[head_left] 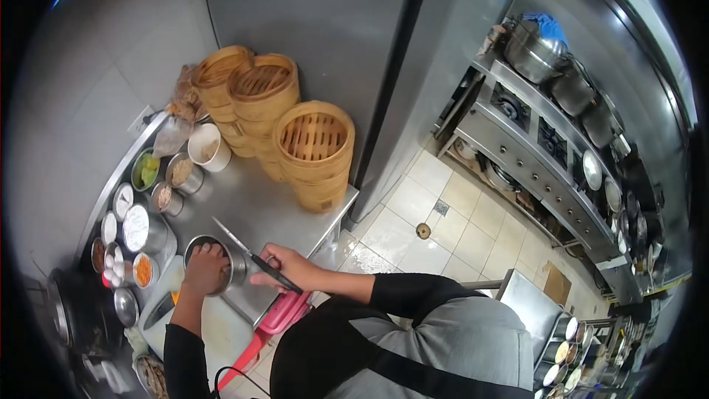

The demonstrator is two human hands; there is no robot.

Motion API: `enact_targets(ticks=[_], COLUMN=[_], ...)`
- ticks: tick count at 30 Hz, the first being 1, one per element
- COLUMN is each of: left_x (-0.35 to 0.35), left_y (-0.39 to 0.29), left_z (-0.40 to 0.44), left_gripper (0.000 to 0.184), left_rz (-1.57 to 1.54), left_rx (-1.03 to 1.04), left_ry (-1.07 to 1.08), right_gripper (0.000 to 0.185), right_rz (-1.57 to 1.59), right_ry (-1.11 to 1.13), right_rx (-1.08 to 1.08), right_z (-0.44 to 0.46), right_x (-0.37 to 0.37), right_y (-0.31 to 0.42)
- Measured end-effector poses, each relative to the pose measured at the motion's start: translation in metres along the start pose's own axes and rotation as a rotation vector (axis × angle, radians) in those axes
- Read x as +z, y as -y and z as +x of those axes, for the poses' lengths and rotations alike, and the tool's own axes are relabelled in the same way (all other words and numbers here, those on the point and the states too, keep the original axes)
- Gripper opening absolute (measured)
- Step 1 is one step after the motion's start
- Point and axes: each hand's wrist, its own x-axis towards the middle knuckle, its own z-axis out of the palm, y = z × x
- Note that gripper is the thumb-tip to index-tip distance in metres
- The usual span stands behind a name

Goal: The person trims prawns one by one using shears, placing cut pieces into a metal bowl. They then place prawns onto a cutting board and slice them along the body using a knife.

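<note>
We locate the metal bowl (239,270) on the steel counter (240,196), next to the cutting board (221,336). We see the left hand (207,267) inserted in the bowl; we cannot tell whether its fingers grip anything. We find the right hand (292,264) closed around the black handle of a long-bladed tool (264,266), beside the bowl. Bamboo steamers (317,170) stand stacked farther back.

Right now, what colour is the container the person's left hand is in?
Silver-grey: the metal container shows in the head view.
</note>
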Motion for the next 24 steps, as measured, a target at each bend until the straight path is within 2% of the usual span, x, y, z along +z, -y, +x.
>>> enact_targets(ticks=[2,4,6,8,10,12,13,14,15,16,17,18,19,20,21,24], left_x=[0.006,0.005,-0.006,-0.023,-0.029,-0.009,-0.005,0.002,0.017,0.024,0.015,0.004,0.039,0.029,0.024,0.031], left_y=[0.001,0.003,0.004,0.001,0.006,0.019,0.017,0.017,0.020,0.020,0.005,-0.001,0.015,0.008,-0.001,-0.016], left_z=[0.001,0.004,0.000,-0.011,-0.022,-0.051,-0.066,-0.081,-0.096,-0.115,-0.121,-0.140,-0.165,-0.185,-0.197,-0.242], left_gripper=[0.018,0.028,0.030,0.031,0.037,0.039,0.034,0.030,0.027,0.028,0.028,0.026,0.026,0.026,0.021,0.025], left_rz=[0.030,0.151,0.131,-0.027,-0.005,-0.356,-0.530,-0.788,-1.090,-1.353,-1.732,-1.989,-2.245,-2.406,-2.433,-2.501], left_rx=[-0.025,0.068,0.102,0.000,-0.075,-0.506,-0.460,-0.419,-0.514,-0.749,-0.901,-0.912,-0.730,-0.770,-0.823,-0.743], left_ry=[0.030,0.003,-0.004,-0.063,-0.054,-0.081,-0.369,-0.557,-0.626,-0.606,-0.885,-0.928,-0.916,-0.932,-1.125,-1.257], right_gripper=[0.046,0.047,0.048,0.048,0.048,0.048,0.046,0.046,0.046,0.046,0.040,0.038,0.035,0.037,0.037,0.035], right_rz=[0.013,0.036,0.021,0.007,-0.044,-0.130,-0.131,-0.183,-0.161,-0.221,-0.137,-0.106,-0.080,-0.170,-0.155,-0.172], right_ry=[-0.007,-0.007,0.019,0.024,-0.002,-0.006,-0.002,-0.023,-0.018,-0.006,0.063,0.105,0.141,0.189,0.251,0.423], right_rx=[-0.033,-0.066,-0.065,-0.058,-0.051,-0.077,-0.033,-0.050,-0.087,-0.180,-0.177,-0.047,0.084,0.058,0.091,0.158], right_z=[-0.001,-0.004,-0.005,-0.008,-0.010,-0.012,-0.009,-0.004,0.000,0.005,0.011,0.010,0.010,0.011,0.014,0.019], right_x=[0.003,0.004,0.003,0.001,0.002,0.001,0.000,0.001,0.005,0.006,0.010,0.021,0.031,0.046,0.060,0.108], right_y=[-0.003,-0.008,-0.014,-0.015,-0.015,-0.018,-0.024,-0.032,-0.038,-0.046,-0.051,-0.039,-0.028,-0.024,-0.025,-0.032])
